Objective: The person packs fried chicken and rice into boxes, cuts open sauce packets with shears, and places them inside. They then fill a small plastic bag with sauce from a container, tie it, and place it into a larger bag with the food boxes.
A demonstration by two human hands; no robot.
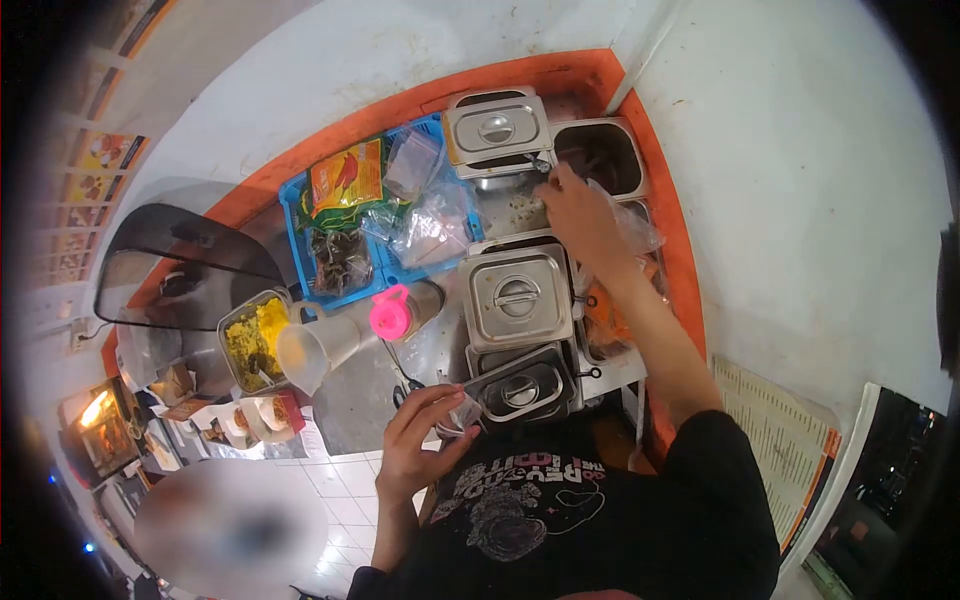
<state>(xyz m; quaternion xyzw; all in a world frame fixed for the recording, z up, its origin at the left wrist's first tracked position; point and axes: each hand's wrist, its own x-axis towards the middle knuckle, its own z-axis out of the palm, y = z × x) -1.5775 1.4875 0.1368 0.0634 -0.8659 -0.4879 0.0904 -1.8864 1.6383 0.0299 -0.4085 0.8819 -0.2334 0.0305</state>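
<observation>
My left hand [425, 440] is closed on a small clear plastic bag [462, 413], close to my body and beside the lower steel container's lid [520, 390]. My right hand [582, 218] reaches toward the back of the counter. Its fingers are curled together just below a dark utensil handle [540, 163], over a steel pan with small pale bits [527, 212]. What these fingers hold, if anything, is hidden. Left of the pan, blue baskets [385, 272] carry clear bags and an orange packet [347, 178]. A larger lidded steel container [517, 295] lies between my hands.
A pink-lidded jug [391, 317], a translucent measuring jug [318, 352] and a container of yellow food [258, 338] stand on the left. Scissors [403, 385] lie on the counter. An uncovered steel pan [602, 158] sits at the back right, against an orange ledge [672, 255].
</observation>
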